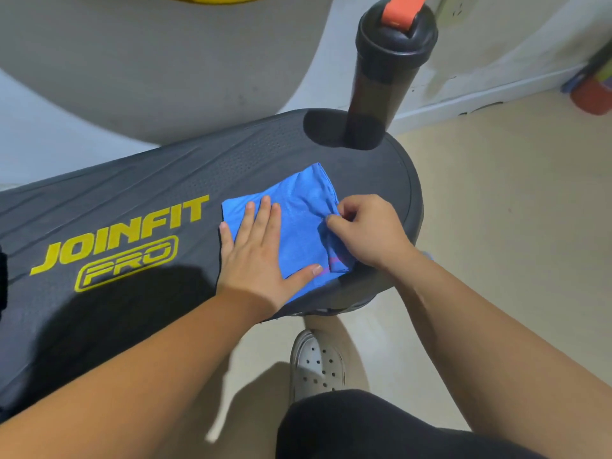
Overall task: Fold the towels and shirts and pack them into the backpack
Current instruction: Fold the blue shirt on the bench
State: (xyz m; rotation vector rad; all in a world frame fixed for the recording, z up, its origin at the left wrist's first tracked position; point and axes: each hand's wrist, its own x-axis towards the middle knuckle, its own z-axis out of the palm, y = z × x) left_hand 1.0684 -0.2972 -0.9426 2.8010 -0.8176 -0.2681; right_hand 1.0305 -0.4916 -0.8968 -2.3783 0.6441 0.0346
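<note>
Head view. A blue towel, folded to a rough rectangle, lies flat on the black padded tabletop, close to its rounded right end and just right of the yellow lettering "JOINFIT PRO". The left hand rests palm-down on the towel's left half, fingers straight and spread. Its little finger lies on the tabletop just off the towel's left edge, and its thumb stretches along the near edge. The right hand is at the towel's right edge, fingers curled, pinching a bunched fold of cloth between thumb and fingertips. That fold stands slightly raised from the surface, and a thin pink stripe shows on the cloth below it. The towel thus lies between and beneath both hands, the left pressing it, the right grasping it. A dark shaker bottle with an orange flip cap stands upright at the far end of the tabletop, well apart from the towel. A white perforated shoe rests on the beige floor below the near edge.
</note>
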